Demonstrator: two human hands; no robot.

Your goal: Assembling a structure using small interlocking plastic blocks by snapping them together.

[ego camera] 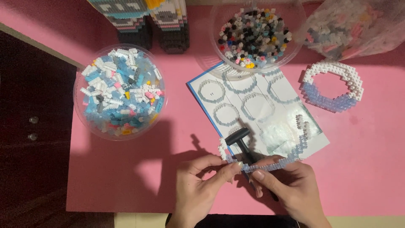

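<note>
Both hands hold a thin ring of tiny translucent blue and white bricks (295,150) just above the pink table's near edge. My left hand (200,185) pinches the ring's near-left part between thumb and forefinger. My right hand (291,185) grips the near-right part, and also seems to hold a black T-shaped tool (239,139) whose head sticks up between the hands. The ring's far side lies over a white instruction sheet (249,101) printed with ring diagrams.
A clear bowl of blue and white bricks (120,90) sits at left, a bowl of dark mixed bricks (253,33) at the back. A finished blue-and-white ring (331,86) and a bag of bricks (354,25) lie at right. A tall brick model (147,25) stands behind.
</note>
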